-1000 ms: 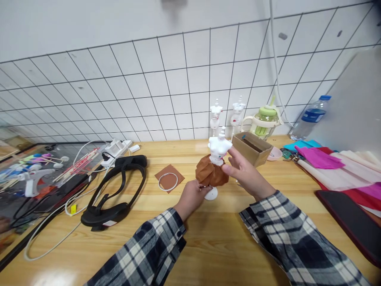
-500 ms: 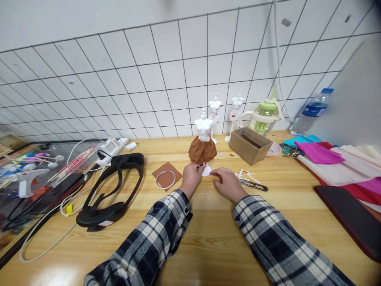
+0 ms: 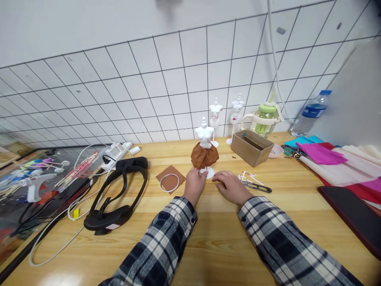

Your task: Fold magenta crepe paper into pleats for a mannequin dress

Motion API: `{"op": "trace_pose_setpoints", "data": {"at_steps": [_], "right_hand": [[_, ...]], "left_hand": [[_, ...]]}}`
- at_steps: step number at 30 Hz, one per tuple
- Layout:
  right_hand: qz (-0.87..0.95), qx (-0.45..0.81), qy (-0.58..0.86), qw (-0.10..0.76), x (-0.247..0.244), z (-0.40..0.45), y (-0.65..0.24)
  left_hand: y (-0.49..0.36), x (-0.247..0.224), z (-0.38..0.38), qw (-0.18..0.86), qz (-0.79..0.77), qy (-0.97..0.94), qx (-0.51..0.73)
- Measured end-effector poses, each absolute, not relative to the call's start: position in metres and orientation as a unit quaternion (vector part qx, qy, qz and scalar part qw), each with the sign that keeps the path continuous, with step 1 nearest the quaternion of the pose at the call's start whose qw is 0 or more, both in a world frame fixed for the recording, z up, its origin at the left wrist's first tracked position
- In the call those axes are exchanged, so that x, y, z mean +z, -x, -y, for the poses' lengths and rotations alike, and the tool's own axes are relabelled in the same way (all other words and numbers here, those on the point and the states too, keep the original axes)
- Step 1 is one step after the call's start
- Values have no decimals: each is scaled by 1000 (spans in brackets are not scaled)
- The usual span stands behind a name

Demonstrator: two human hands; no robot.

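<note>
A small white dress form [image 3: 204, 134] stands upright in front of me, wearing a gathered brown cloth skirt [image 3: 204, 155]. My left hand [image 3: 195, 183] is closed at its foot, thumb and fingers pinching the stand just under the skirt. Part of the round white base [image 3: 209, 172] shows between my hands. To the right of that base, my right hand [image 3: 230, 186] rests on the table, empty, with fingers loosely bent and thumb apart. Left of my left hand, a white ring [image 3: 169, 182] lies on a brown cloth square [image 3: 166, 171].
Thread snips [image 3: 258, 186] and white scraps [image 3: 246, 174] lie beyond my right hand. Behind are two more dress forms [image 3: 214, 119], a cardboard box [image 3: 251, 151] and a lidded jug [image 3: 263, 119]. Coloured fabrics [image 3: 327, 161] lie right; a black headset [image 3: 123, 214] and cables lie left.
The whole view has shifted slightly, with things sitting a little lower and mostly further right. Both hands remain by the base of the dress form, in nearly the same pose.
</note>
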State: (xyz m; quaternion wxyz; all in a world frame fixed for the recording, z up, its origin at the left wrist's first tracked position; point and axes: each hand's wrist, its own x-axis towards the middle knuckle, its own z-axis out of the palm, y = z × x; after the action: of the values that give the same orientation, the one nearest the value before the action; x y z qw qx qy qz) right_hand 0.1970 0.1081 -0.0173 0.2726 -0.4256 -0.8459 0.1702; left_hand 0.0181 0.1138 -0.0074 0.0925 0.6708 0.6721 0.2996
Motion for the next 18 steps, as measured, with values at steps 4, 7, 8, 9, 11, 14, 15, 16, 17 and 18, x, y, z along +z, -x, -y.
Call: {"op": "trace_pose_setpoints", "data": {"at_steps": [4, 7, 8, 9, 11, 14, 15, 16, 17, 18], "right_hand": [[853, 161, 418, 266, -13, -102, -201], [863, 140, 408, 262, -6, -84, -217], [864, 132, 406, 267, -5, -77, -226], [860, 127, 409, 276, -5, -70, -236], [839, 111, 433, 310, -6, -61, -262], [773, 64, 524, 353, -6, -63, -306], [745, 41, 566, 350, -3, -68, -322], [716, 25, 612, 336, 1, -76, -338], [697, 19, 646, 310, 7, -85, -354], [687, 19, 669, 283, 13, -96, -370]], "left_hand": [[-8, 7, -89, 69, -664, -684, 295], [17, 20, -59, 49, -665, -691, 279], [28, 22, -49, 35, -674, -688, 266], [41, 23, -40, 7, -695, -688, 210], [66, 21, -28, 4, -730, -677, 97], [97, 13, -30, 33, -730, -682, 34], [104, 10, -35, 40, -736, -675, 31], [108, 8, -41, 47, -741, -669, 35], [110, 4, -47, 46, -753, -655, 44], [110, 1, -53, 29, -765, -641, 55]]}}
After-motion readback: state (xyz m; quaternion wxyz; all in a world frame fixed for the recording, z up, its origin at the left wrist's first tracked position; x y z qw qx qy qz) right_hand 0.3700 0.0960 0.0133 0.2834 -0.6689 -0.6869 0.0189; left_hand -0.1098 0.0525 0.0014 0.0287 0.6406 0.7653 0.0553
